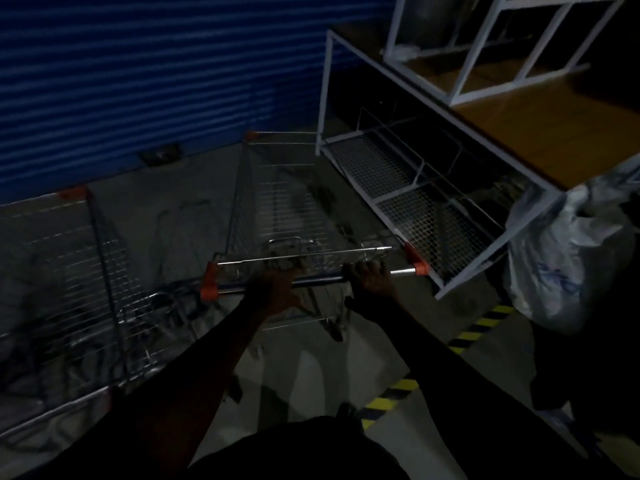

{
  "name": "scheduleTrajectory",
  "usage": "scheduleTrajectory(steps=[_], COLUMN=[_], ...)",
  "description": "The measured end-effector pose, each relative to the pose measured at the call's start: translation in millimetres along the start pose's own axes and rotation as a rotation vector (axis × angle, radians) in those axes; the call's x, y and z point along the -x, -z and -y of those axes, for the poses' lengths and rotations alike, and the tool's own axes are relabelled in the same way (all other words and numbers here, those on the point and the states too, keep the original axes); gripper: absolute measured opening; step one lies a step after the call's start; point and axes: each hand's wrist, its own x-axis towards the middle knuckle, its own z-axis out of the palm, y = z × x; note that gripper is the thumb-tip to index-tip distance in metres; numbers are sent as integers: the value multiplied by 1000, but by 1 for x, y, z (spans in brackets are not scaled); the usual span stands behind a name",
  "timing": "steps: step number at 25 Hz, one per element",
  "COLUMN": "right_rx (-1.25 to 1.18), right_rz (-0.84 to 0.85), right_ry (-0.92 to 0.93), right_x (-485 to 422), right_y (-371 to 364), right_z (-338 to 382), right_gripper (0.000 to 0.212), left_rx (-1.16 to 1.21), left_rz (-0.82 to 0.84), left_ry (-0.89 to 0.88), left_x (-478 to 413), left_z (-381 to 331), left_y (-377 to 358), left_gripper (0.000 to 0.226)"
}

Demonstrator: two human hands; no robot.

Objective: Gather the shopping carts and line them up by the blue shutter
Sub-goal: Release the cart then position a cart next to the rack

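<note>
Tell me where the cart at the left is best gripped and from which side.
Judging by the cart being pushed, take the left cart by its handle bar, from the end away from the blue shutter. Its handle is out of frame; only the basket and orange corner cap show.

A: Is any text, label or number legible here?

B: None. Blue marks on the white plastic bag (568, 258) at right are too blurred to read; the floor's yellow-and-black hazard stripes (388, 400) bear no lettering.
</note>
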Motion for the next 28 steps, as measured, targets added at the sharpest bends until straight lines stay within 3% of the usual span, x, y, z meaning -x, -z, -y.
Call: scheduleTrajectory(steps=[4, 7, 12, 15, 18, 20, 21, 23, 26, 28], right_rx=[-27, -36, -44, -2, -52, -56, -42, -29, -26, -3], right_rz=[41, -34, -178, -284, -237, -214, -217, -225, -229, -251], right_ry=[106, 159, 234, 269, 258, 245, 237, 232, 268, 330], right_x=[-40, -53, -67, -83, -112, -133, -146, -167, -199, -216], right_y=[-2, -6, 0, -5, 1, 11, 14, 20, 19, 20], right_z=[-16, -21, -28, -32, -33, -31, -29, -26, -23, -23], right_gripper=[30, 18, 22, 14, 19, 27, 30, 33, 32, 28], left_rx=[-71, -97, -89, -102, -54, -107, -76, -118, -138, -171], left_rz=[91, 121, -55, -34, -102, -14, 108, 187, 44, 128], left_ry=[147, 195, 168, 240, 275, 279, 376, 456, 371, 420], left_x=[-13, -24, -33, -43, -59, -75, -87, -102, -110, -121], left_z=[-4, -3, 13, 21, 21, 22, 22, 28, 44, 51], left_y=[9, 3, -22, -20, -8, 17, 32, 46, 42, 51], left_gripper=[41, 36, 22, 25, 23, 24, 23, 25, 31, 34])
